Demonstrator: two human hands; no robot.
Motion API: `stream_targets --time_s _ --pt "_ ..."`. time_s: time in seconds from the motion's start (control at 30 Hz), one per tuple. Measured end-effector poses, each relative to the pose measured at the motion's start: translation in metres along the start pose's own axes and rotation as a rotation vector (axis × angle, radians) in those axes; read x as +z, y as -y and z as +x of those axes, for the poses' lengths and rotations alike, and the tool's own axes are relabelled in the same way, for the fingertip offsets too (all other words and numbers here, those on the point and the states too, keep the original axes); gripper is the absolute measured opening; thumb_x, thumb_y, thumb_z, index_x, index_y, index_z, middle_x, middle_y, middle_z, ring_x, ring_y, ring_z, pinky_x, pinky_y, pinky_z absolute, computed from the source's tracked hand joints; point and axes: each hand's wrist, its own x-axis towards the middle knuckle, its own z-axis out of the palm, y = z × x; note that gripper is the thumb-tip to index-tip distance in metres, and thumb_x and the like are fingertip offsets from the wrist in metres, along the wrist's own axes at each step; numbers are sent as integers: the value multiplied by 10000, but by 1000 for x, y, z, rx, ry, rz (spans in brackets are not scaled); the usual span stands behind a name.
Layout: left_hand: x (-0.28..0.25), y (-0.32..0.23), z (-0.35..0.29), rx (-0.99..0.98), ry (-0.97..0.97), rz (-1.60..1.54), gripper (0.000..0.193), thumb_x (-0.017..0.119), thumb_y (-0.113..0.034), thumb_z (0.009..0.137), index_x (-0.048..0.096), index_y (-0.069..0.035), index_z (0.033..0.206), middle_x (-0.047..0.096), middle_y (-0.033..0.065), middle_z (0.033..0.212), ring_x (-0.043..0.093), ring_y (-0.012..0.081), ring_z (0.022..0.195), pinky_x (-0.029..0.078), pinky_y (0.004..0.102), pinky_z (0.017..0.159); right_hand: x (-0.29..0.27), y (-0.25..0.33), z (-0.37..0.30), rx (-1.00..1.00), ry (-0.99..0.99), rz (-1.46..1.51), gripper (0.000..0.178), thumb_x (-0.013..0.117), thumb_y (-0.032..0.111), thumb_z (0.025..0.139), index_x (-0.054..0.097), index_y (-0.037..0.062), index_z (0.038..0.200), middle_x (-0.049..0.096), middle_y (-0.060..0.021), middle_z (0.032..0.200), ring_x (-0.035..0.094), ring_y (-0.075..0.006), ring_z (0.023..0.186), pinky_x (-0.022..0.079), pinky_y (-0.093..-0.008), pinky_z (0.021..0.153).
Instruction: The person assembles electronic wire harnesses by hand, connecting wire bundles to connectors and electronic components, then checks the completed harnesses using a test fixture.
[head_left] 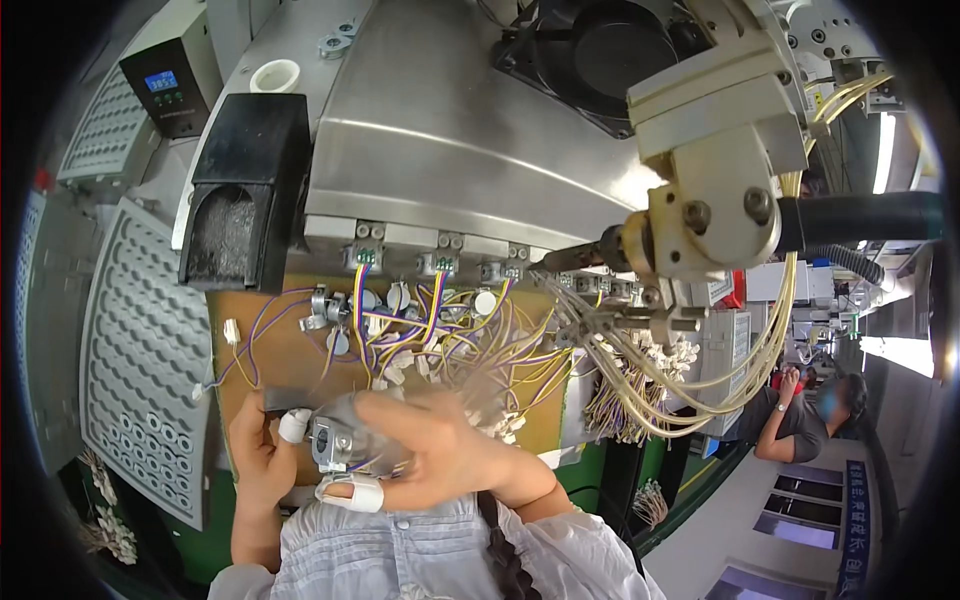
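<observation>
My left hand (263, 455) and my right hand (430, 448) meet low in front of my chest. A small silver metal motor (333, 442) with an end plate and wires sits between my right thumb and fingers. White tape wraps both thumbs. The right fingers are smeared by motion. My left fingers are closed round a dark piece (287, 400), too blurred to name, beside the motor. Beyond the hands lie yellow, purple and white wires (440, 310) with white connectors on a brown board (262, 350). Several wire ends sit at green terminals in a metal fixture (365, 255).
A soldering head (600, 250) on a thick bracket reaches in from the right. A black box (245, 190) with metal wool stands at the left, near grey trays (145, 370) and a controller (172, 85). Wire bundles (640, 390) hang at the right. Another person (805, 420) works farther right.
</observation>
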Motion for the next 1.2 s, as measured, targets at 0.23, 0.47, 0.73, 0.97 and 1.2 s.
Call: stream_targets --time_s 0.23,0.47,0.73,0.97,1.2 --pt "-20 22 8 -191 13 -434 115 635 21 770 570 9 864 617 54 741 573 108 538 467 205 467 -3 -6 5 80 35 30 378 762 249 711 541 -19 859 563 -88 661 559 -197 510 420 -287 457" --pt "-24 29 7 -269 135 -641 205 706 27 705 571 42 859 644 113 764 640 162 613 523 250 454 2 -15 9 88 -17 9 416 801 280 660 568 -10 847 511 -68 577 505 -200 466 396 -293 445" --pt "-25 22 7 -232 227 -558 157 708 38 706 609 29 827 647 88 781 619 139 697 486 247 607 0 -18 7 172 -61 164 282 754 184 735 600 14 898 593 -48 691 538 -94 570 432 -248 518" --pt "-21 2 0 -150 211 -425 144 708 10 720 628 53 832 650 97 786 614 139 733 486 260 654 -1 -8 13 355 -58 219 274 696 172 762 596 1 951 599 -6 773 533 -69 692 434 -225 628" --pt "-21 -24 -9 64 321 -67 136 700 -62 715 651 27 805 647 108 745 622 187 679 462 282 620 9 -7 30 449 -60 504 149 613 98 842 566 21 961 600 -32 691 547 -60 528 428 -192 443"
